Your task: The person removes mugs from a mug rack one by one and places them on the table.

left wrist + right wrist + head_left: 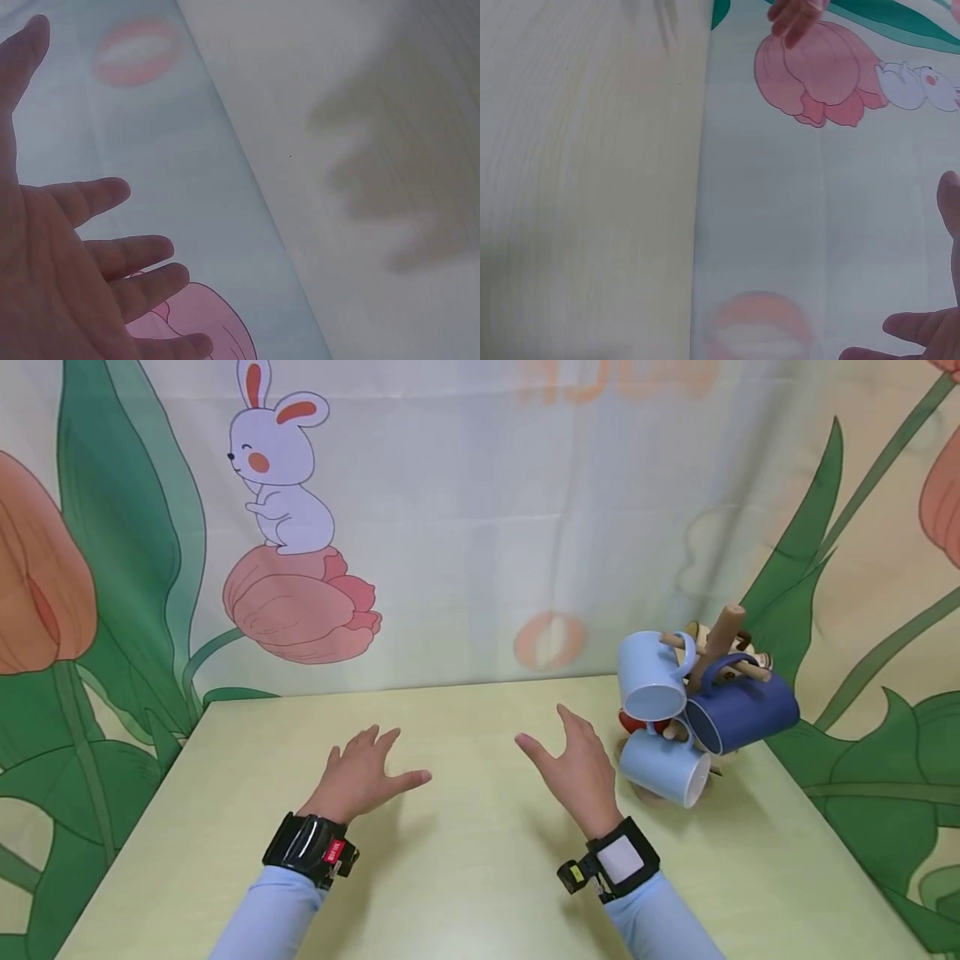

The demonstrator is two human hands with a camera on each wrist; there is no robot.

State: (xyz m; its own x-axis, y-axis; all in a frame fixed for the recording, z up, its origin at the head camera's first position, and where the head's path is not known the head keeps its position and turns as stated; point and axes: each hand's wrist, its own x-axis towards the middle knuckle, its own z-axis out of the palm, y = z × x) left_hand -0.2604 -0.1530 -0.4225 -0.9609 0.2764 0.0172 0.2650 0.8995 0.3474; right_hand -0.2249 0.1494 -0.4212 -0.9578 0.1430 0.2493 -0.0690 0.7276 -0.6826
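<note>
My left hand [365,777] is held over the left half of the table, fingers spread and thumb pointing right, with nothing in it. In the left wrist view its palm [52,277] and separated fingers show. My right hand [581,768] hovers right of centre, also bare, thumb apart from the fingers. Nearest to it is a wooden mug tree [722,639]. On its pegs hang an upper light blue mug [649,675], a dark blue mug [753,714] and a lower light blue mug [663,767]. A cream patterned item [762,661] is mostly hidden behind them.
Both hands are over a pale table [480,860]. A printed cloth [450,527] with tulips and a rabbit hangs along its back edge and sides. Something red [632,722] peeks out between the light blue mugs.
</note>
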